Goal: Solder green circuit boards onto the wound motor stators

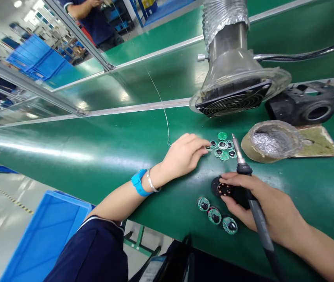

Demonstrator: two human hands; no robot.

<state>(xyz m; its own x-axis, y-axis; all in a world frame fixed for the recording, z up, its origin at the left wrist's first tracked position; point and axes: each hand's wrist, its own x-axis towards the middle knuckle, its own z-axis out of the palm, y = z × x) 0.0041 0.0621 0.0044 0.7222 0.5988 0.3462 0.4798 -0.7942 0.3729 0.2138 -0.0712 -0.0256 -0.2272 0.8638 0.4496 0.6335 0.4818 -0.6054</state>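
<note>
My left hand (183, 156) reaches over the bench, thumb and fingertips pinched on a small round circuit board (207, 147) at the left edge of a cluster of green boards (222, 145). A thin solder wire (166, 117) hangs from above and meets the back of this hand; whether the hand grips it is hidden. My right hand (268, 207) carries a soldering iron (257, 219), its bare tip pointing up and away. The same hand's thumb and index finger also grasp a round black part (224, 189) with copper dots. Three round boards with black centres (214, 215) lie just left of it.
A fume extractor hood (231, 82) hangs over the back of the green bench (120, 145). At the right are a cup of solder scraps (268, 141), a sponge tray (321, 143) and a black iron holder (307, 103). A blue crate (43, 235) stands lower left. Another person (96, 23) is beyond the partition.
</note>
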